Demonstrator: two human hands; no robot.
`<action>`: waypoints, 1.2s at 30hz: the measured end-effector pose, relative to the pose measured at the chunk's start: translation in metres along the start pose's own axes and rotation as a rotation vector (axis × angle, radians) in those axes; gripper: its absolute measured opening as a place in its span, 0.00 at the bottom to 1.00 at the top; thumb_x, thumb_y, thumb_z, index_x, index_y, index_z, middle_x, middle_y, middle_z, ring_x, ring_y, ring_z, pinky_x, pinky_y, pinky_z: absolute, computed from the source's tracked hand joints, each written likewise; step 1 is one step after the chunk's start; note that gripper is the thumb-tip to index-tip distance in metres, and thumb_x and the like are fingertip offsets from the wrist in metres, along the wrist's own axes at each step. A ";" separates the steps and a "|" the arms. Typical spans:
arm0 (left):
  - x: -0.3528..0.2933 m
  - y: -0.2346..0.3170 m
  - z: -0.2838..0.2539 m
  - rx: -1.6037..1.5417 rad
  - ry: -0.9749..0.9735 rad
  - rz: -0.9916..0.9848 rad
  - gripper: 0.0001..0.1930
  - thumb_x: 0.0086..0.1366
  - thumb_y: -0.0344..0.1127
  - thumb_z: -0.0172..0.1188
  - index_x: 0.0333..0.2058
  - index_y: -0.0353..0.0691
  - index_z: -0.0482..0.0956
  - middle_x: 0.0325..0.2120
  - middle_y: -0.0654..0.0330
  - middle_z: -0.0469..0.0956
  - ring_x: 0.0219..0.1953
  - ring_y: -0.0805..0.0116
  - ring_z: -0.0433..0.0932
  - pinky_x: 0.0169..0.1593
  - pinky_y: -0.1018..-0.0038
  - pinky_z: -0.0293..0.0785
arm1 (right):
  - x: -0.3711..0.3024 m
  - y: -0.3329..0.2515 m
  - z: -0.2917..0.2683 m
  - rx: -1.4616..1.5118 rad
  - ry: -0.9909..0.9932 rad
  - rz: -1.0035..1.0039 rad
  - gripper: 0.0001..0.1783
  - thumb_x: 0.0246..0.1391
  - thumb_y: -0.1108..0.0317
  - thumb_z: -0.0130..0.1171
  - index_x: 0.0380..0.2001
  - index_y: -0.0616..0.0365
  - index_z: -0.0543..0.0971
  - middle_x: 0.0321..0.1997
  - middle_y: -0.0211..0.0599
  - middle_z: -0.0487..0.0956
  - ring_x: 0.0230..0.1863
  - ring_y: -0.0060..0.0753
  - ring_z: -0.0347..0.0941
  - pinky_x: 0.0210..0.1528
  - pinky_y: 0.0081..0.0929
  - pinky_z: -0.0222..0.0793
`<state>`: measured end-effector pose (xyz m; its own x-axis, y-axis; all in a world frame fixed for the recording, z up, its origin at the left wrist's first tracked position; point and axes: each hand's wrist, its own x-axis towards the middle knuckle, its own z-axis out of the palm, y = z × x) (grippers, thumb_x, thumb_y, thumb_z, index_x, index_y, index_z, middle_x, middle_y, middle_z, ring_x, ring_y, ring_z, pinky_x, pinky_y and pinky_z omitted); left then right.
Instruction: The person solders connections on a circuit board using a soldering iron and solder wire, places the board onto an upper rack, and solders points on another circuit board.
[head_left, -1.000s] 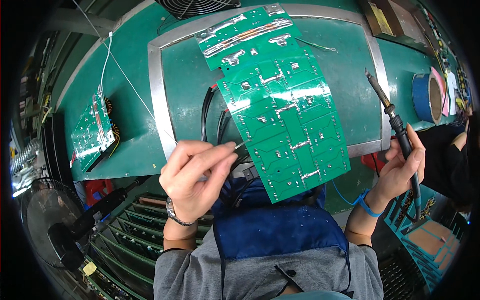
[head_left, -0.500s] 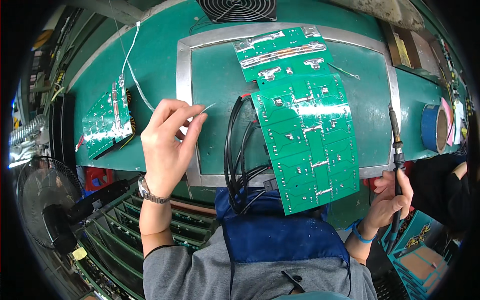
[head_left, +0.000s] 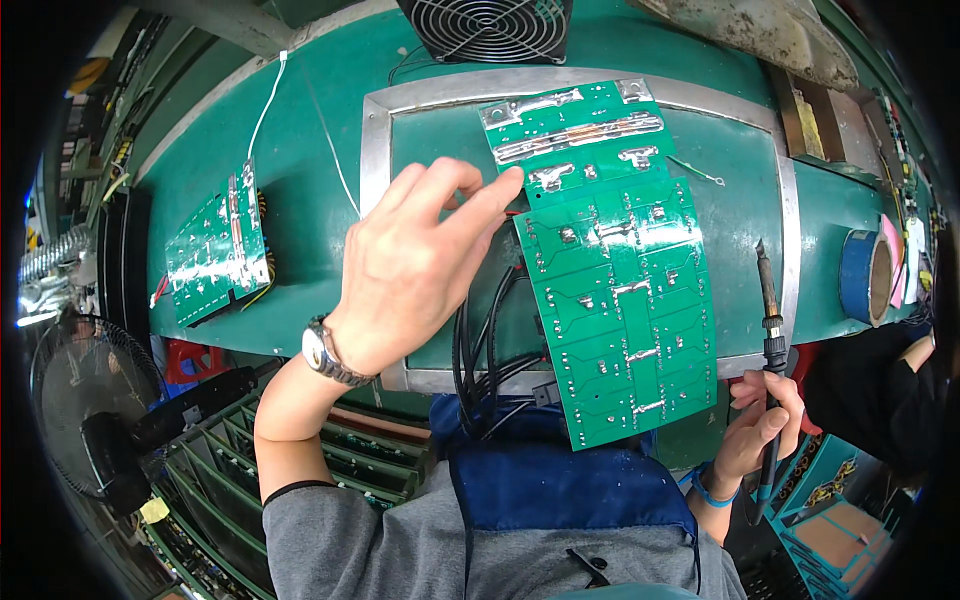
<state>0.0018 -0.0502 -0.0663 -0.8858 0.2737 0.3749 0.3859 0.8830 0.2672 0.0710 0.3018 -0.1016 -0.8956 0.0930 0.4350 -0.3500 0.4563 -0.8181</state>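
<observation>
At the far left we see a smaller circuit board (head_left: 215, 250) resting on the green bench (head_left: 320, 265), and right of it a thin white strand (head_left: 341, 172) slants down toward the left hand (head_left: 430, 235). That hand is half curled, thumb and forefinger drawn close together at the upper left edge of the large circuit board (head_left: 625, 300); its back faces us and hides the grip, so we cannot tell whether the fingers pinch anything or touch the board. Half a second ago we saw it well left of the board, with a pale strand tip poking from its fingertips. The large board lies mid-view, solder side up, its lower end reaching past the bench edge above the blue apron (head_left: 570, 485), with black cables (head_left: 487, 345) along its left side. To the right, the right hand (head_left: 760, 425) wraps loosely around a soldering iron (head_left: 773, 335), tip upward. Compared with before, that tip has moved off the metal frame (head_left: 790, 240) toward the board. Farthest right, we find a blue tape roll (head_left: 862, 275).
</observation>
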 end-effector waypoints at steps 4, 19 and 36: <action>-0.003 0.001 0.001 0.219 -0.014 0.110 0.22 0.50 0.27 0.61 0.47 0.44 0.80 0.34 0.65 0.71 0.33 0.68 0.72 0.29 0.74 0.74 | 0.002 0.001 0.000 -0.010 -0.002 0.010 0.29 0.69 0.47 0.43 0.43 0.67 0.76 0.31 0.48 0.79 0.25 0.30 0.75 0.22 0.19 0.66; 0.041 -0.021 -0.020 -0.009 0.038 0.033 0.07 0.60 0.33 0.65 0.34 0.37 0.79 0.31 0.56 0.77 0.33 0.57 0.77 0.37 0.65 0.74 | -0.009 -0.004 0.009 -0.073 -0.089 0.053 0.25 0.69 0.53 0.48 0.49 0.69 0.74 0.34 0.47 0.79 0.29 0.30 0.75 0.26 0.22 0.71; 0.128 -0.030 0.020 -0.575 -0.665 -0.314 0.25 0.64 0.47 0.64 0.52 0.33 0.77 0.31 0.69 0.77 0.33 0.83 0.70 0.36 0.83 0.66 | -0.030 -0.037 0.029 0.325 -0.036 0.408 0.25 0.52 0.83 0.64 0.51 0.61 0.66 0.39 0.35 0.73 0.35 0.21 0.77 0.39 0.18 0.76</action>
<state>-0.1279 -0.0338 -0.0438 -0.8683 0.3733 -0.3265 0.0151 0.6779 0.7350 0.1028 0.2563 -0.0952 -0.9839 0.1724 0.0481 -0.0328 0.0905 -0.9954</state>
